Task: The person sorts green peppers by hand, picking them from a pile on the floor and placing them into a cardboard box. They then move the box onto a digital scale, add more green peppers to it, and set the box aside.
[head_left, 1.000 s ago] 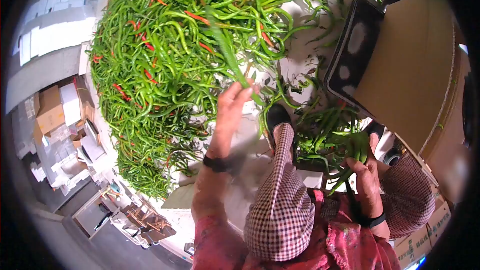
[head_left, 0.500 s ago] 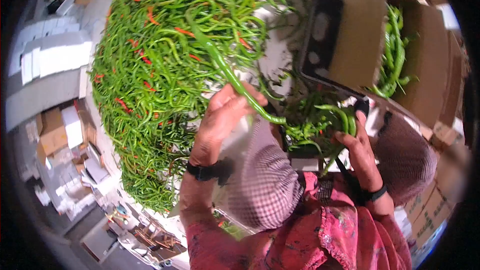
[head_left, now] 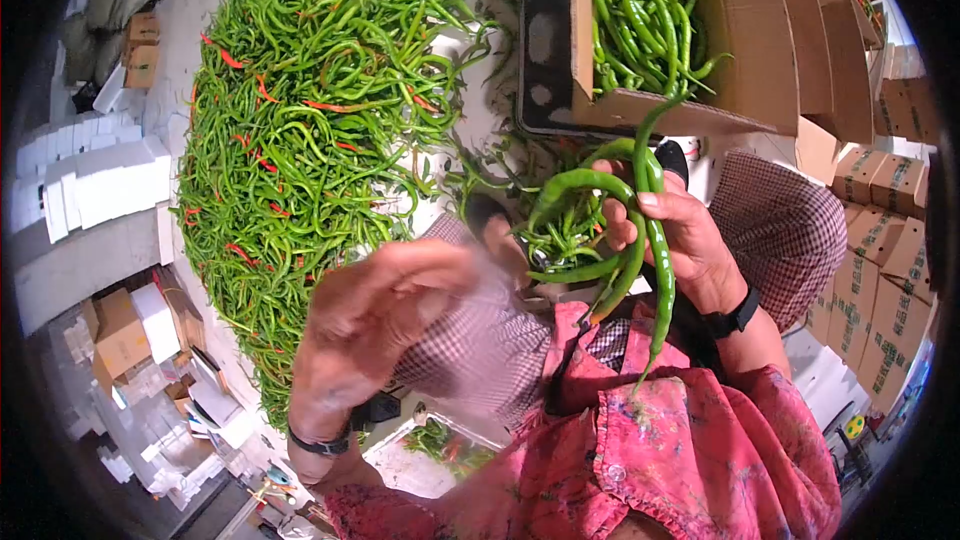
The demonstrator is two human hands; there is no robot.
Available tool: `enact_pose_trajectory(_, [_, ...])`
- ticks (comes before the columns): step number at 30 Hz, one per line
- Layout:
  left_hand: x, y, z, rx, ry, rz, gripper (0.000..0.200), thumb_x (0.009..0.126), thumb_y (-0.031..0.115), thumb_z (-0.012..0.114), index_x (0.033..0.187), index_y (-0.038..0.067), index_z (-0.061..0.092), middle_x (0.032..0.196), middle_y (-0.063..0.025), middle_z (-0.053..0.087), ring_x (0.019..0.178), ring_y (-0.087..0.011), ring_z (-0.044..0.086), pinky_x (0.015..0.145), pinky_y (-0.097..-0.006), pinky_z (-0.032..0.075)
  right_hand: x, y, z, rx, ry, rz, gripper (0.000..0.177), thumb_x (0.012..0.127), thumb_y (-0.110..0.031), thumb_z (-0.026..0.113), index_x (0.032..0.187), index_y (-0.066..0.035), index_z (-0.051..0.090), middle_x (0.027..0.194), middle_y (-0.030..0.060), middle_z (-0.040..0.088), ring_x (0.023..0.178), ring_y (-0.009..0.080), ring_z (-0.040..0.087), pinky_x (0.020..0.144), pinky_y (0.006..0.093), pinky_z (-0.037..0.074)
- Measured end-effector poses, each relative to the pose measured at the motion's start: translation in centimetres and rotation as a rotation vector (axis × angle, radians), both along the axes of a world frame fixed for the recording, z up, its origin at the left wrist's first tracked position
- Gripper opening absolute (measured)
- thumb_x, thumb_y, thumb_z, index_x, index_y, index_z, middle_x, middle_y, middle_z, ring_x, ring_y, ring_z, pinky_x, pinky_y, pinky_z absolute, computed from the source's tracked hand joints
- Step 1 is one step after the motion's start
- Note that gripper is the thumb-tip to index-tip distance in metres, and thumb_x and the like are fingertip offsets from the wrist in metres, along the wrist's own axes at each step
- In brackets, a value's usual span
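Several long green chili peppers [head_left: 663, 285] are gripped in my right hand [head_left: 695, 240], one hanging straight down over the red patterned shirt and others curling to the left. My left hand [head_left: 370, 315] is raised beside the pepper pile, blurred by motion. No pepper shows in it, and its fingers are too smeared to read. A large heap of green chili peppers [head_left: 300, 140] with a few red ones spreads over the left. Below and behind my right hand, a smaller bunch of peppers [head_left: 565, 230] lies between my knees.
An open cardboard box [head_left: 750, 35] partly filled with green peppers stands on a dark scale-like platform [head_left: 545, 55]. Stacked printed cartons [head_left: 880, 300] are at the right. White flat stacks [head_left: 105, 180] and an opened carton [head_left: 120, 335] lie at the left.
The long pepper in my left hand is gone from it, and that hand has moved left and down. My right hand has risen with several peppers. The whole view has shifted.
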State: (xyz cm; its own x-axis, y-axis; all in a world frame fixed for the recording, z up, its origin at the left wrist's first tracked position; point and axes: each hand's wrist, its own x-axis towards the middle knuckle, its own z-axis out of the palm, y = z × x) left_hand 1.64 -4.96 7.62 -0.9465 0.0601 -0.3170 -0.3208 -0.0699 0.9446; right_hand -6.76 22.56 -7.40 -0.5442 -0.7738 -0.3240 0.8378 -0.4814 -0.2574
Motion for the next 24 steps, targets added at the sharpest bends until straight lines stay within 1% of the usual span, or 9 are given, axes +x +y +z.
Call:
enact_pose_trajectory(5, [1.7,3.9,-1.7,-0.141,0.033,-0.09,0.03,0.093,0.015,0.061,0.115,-0.006,0.058,0.102,-0.0156,0.067,0.094,-0.0212,0.066,0.085,-0.0319,0.053,0.9,0.6,0.4,-0.135,-0.059,-0.052,0.05,0.091,-0.012,0.058,0.137,-0.002,0.04,0.102,0.013,0.058,0.083,0.0205,0.062,0.077,0.0357,0.055])
enact_pose_trajectory(7, [1.7,5.4,-2.1,-0.017,-0.102,0.021,0.027,0.093,0.01,0.06,0.115,-0.006,0.058,0.102,-0.0144,0.067,0.093,-0.0193,0.065,0.085,-0.0306,0.053,1.1,0.8,0.1,-0.19,-0.097,-0.094,0.049,0.091,-0.011,0.057,0.137,-0.003,0.04,0.103,0.0127,0.058,0.084,0.0207,0.062,0.078,0.0352,0.054])
enact_pose_trajectory(9, [0.8,6.4,-2.7,-0.255,-0.17,-0.103,0.027,0.092,0.006,0.06,0.116,-0.006,0.058,0.101,-0.0136,0.067,0.092,-0.0178,0.065,0.086,-0.0295,0.052,1.3,1.0,-0.1,-0.227,-0.115,-0.111,0.049,0.092,-0.01,0.056,0.137,-0.002,0.04,0.103,0.0127,0.058,0.084,0.0204,0.062,0.078,0.0345,0.054])
enact_pose_trajectory(11, [0.6,7.9,-4.5,-0.351,0.006,-0.193,0.026,0.09,0.008,0.061,0.114,-0.004,0.06,0.099,-0.0107,0.068,0.091,-0.0145,0.065,0.084,-0.0268,0.052,1.4,1.3,0.1,-0.242,-0.152,-0.14,0.048,0.092,-0.009,0.055,0.137,-0.001,0.04,0.104,0.013,0.059,0.086,0.0203,0.063,0.081,0.0354,0.054])
enact_pose_trajectory(13, [-0.3,9.4,-4.7,-0.361,-0.189,-0.202,0.024,0.089,0.011,0.065,0.109,-0.002,0.063,0.097,-0.0072,0.068,0.085,-0.011,0.063,0.077,-0.0246,0.051,1.5,1.8,0.0,-0.249,-0.16,-0.143,0.046,0.093,-0.008,0.054,0.137,-0.001,0.04,0.105,0.0133,0.059,0.087,0.0204,0.065,0.083,0.0364,0.055])
enact_pose_trajectory(15, [-1.0,10.6,-5.0,-0.346,-0.173,-0.227,0.021,0.086,0.012,0.067,0.103,-0.001,0.065,0.091,-0.0057,0.067,0.074,-0.011,0.06,0.067,-0.0246,0.049,1.6,2.1,-0.3,-0.25,-0.183,-0.151,0.045,0.094,-0.009,0.054,0.136,0.0,0.041,0.106,0.0143,0.06,0.088,0.021,0.066,0.085,0.037,0.055])
enact_pose_trajectory(17, [-1.4,11.4,-5.6,-0.581,0.259,-0.415,0.023,0.082,0.012,0.07,0.1,-0.001,0.065,0.083,-0.0067,0.064,0.066,-0.0135,0.057,0.061,-0.0265,0.047,2.0,2.4,-0.8,-0.11,-0.135,-0.17,0.044,0.093,-0.008,0.056,0.134,0.0,0.042,0.108,0.0161,0.061,0.089,0.0213,0.066,0.086,0.0368,0.055])
enact_pose_trajectory(21, [-1.2,12.0,-8.6,-0.715,0.448,-0.367,0.019,0.075,0.006,0.073,0.089,-0.001,0.062,0.074,-0.0052,0.057,0.058,-0.0123,0.05,0.053,-0.0267,0.043,2.3,2.4,0.4,0.052,-0.143,-0.212,0.043,0.091,-0.004,0.058,0.131,0.0,0.042,0.108,0.0165,0.061,0.096,0.026,0.064,0.089,0.0378,0.054])
enact_pose_trajectory(24, [-0.4,11.7,-8.1,-0.751,0.325,-0.222,0.015,0.076,-0.001,0.069,0.088,-0.001,0.06,0.071,-0.0036,0.055,0.053,-0.0094,0.046,0.049,-0.0247,0.04,1.8,3.4,-1.2,0.112,-0.031,-0.18,0.042,0.09,-0.004,0.059,0.129,-0.001,0.043,0.107,0.0151,0.061,0.095,0.0241,0.064,0.088,0.0359,0.054])
